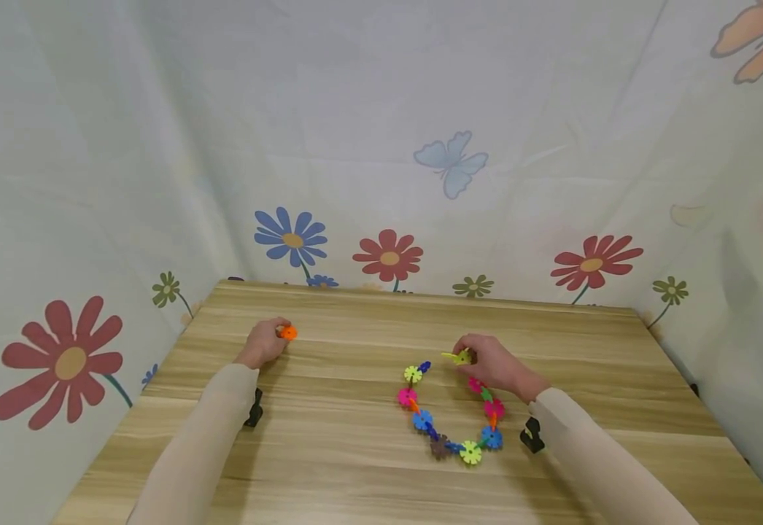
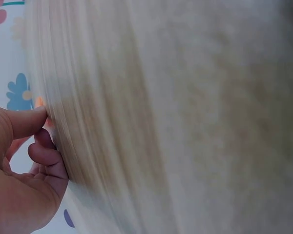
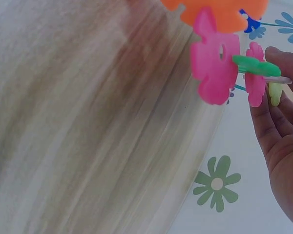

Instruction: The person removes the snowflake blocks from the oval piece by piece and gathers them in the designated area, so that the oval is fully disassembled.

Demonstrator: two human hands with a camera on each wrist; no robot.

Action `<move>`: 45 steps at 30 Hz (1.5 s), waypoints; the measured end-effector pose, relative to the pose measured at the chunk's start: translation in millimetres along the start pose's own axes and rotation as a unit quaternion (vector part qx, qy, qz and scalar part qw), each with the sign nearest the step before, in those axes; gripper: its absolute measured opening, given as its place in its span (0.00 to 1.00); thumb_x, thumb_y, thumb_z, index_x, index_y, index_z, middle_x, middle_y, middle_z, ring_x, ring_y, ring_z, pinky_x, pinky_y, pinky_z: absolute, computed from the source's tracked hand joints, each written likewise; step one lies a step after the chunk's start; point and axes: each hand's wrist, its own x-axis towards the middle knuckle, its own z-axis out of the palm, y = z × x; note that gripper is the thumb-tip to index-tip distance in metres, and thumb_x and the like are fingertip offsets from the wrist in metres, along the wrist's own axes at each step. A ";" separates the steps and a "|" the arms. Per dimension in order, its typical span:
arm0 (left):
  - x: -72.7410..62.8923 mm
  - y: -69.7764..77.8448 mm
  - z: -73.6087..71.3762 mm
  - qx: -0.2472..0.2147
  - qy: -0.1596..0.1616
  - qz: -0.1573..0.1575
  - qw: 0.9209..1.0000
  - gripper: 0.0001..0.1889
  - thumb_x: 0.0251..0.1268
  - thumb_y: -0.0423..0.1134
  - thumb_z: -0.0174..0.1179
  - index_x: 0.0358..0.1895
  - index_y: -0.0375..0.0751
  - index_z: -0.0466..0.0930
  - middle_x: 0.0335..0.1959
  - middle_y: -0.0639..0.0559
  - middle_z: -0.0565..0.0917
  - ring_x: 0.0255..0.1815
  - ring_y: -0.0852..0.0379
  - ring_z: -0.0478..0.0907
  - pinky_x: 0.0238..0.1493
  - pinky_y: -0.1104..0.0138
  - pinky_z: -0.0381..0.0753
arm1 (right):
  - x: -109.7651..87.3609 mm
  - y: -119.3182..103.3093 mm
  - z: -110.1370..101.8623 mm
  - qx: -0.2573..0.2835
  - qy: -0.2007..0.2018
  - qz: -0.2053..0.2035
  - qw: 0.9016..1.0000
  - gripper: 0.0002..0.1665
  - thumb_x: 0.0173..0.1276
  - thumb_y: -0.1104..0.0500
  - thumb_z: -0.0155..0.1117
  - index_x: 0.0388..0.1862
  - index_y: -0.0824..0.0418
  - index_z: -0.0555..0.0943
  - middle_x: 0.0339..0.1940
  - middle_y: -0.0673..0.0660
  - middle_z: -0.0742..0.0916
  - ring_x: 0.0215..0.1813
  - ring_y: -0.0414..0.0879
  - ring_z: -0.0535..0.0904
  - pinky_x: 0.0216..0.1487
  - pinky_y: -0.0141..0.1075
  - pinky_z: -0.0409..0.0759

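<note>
Notched plastic snowflake discs are linked into a curved, multicoloured chain (image 1: 423, 420) on the table, open at its far side. At the chain's right end my right hand (image 1: 492, 364) pinches a yellow snowflake disc (image 1: 464, 357) between thumb and fingers. The right wrist view shows pink discs (image 3: 216, 68) and a green disc (image 3: 256, 65) joined beside those fingertips. Well to the left, my left hand (image 1: 265, 341) pinches a single orange snowflake disc (image 1: 289, 332) close over the table; in the left wrist view the thumb mostly hides it.
The wood-grain table (image 1: 329, 437) ends at a back edge against a light cloth backdrop (image 1: 368, 109) printed with flowers and a butterfly. A blue disc (image 1: 425, 367) forms the chain's left end. Black wrist gear (image 1: 532, 435) sits under the right sleeve.
</note>
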 end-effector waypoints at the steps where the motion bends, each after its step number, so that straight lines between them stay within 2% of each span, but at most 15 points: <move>1: 0.3 -0.3 0.0 0.001 0.000 0.002 1.000 0.21 0.62 0.27 0.55 0.59 0.28 0.71 0.49 0.28 0.76 0.39 0.44 0.74 0.38 0.58 0.73 | -0.1 -0.9 -0.4 0.001 0.001 0.001 1.000 0.12 0.58 0.64 0.70 0.40 0.58 0.79 0.31 0.49 0.80 0.26 0.41 0.70 0.28 0.34 0.72; 7: 1.4 -3.7 1.6 0.008 0.003 0.010 1.000 0.21 0.62 0.27 0.55 0.60 0.28 0.71 0.51 0.27 0.75 0.40 0.43 0.73 0.39 0.57 0.72 | -1.1 -2.7 -1.6 0.002 0.005 0.003 1.000 0.11 0.58 0.63 0.71 0.39 0.57 0.79 0.30 0.47 0.79 0.26 0.40 0.69 0.28 0.34 0.71; 15: -1.5 -3.6 1.4 0.000 0.008 0.005 1.000 0.22 0.58 0.26 0.54 0.59 0.28 0.70 0.47 0.28 0.77 0.37 0.43 0.73 0.35 0.60 0.72 | -0.3 -2.0 1.4 -0.001 0.003 0.003 1.000 0.12 0.58 0.63 0.71 0.39 0.57 0.79 0.30 0.47 0.79 0.26 0.40 0.69 0.28 0.33 0.71; 19: -2.3 1.9 3.1 -0.021 0.028 0.003 0.999 0.23 0.55 0.25 0.56 0.57 0.27 0.70 0.44 0.30 0.77 0.35 0.44 0.72 0.37 0.59 0.72 | 0.4 -2.6 2.0 0.000 0.003 0.002 1.000 0.11 0.58 0.63 0.71 0.39 0.57 0.79 0.31 0.48 0.80 0.26 0.41 0.70 0.29 0.34 0.72; 23: -0.4 10.6 10.3 -0.046 0.049 0.019 0.998 0.20 0.55 0.27 0.58 0.53 0.27 0.73 0.41 0.33 0.78 0.35 0.45 0.73 0.40 0.56 0.73 | 1.0 -4.2 2.6 0.001 0.004 0.004 1.000 0.12 0.58 0.63 0.71 0.39 0.58 0.79 0.32 0.49 0.81 0.27 0.42 0.71 0.30 0.34 0.72; 27: 1.9 28.2 19.7 -0.068 0.052 0.038 0.996 0.15 0.59 0.30 0.59 0.49 0.31 0.76 0.40 0.37 0.77 0.39 0.44 0.74 0.40 0.54 0.74 | 1.1 -5.5 2.5 0.003 0.006 0.003 1.000 0.12 0.58 0.63 0.71 0.39 0.58 0.79 0.33 0.49 0.81 0.27 0.42 0.71 0.30 0.34 0.73; 32: -1.6 60.7 29.9 -0.090 0.029 0.083 0.992 0.13 0.62 0.32 0.60 0.48 0.31 0.77 0.41 0.40 0.78 0.43 0.45 0.75 0.43 0.54 0.75 | 0.9 -5.7 3.1 -0.001 0.009 0.000 1.000 0.12 0.57 0.64 0.71 0.39 0.58 0.79 0.34 0.49 0.81 0.29 0.42 0.71 0.31 0.34 0.73; 39: -9.2 106.7 46.2 -0.106 0.006 0.129 0.986 0.08 0.60 0.31 0.62 0.43 0.34 0.80 0.37 0.47 0.80 0.38 0.50 0.77 0.43 0.58 0.77 | 3.3 -6.1 4.0 -0.012 0.009 -0.005 1.000 0.12 0.57 0.63 0.71 0.39 0.57 0.79 0.36 0.48 0.82 0.32 0.41 0.73 0.35 0.35 0.74; 45: -12.5 135.4 61.9 -0.123 -0.012 0.166 0.978 0.08 0.59 0.32 0.63 0.41 0.35 0.80 0.34 0.51 0.80 0.35 0.54 0.77 0.39 0.62 0.78 | 4.4 -8.8 1.2 -0.005 0.012 -0.005 1.000 0.12 0.57 0.64 0.71 0.40 0.59 0.80 0.37 0.49 0.83 0.36 0.44 0.76 0.39 0.39 0.76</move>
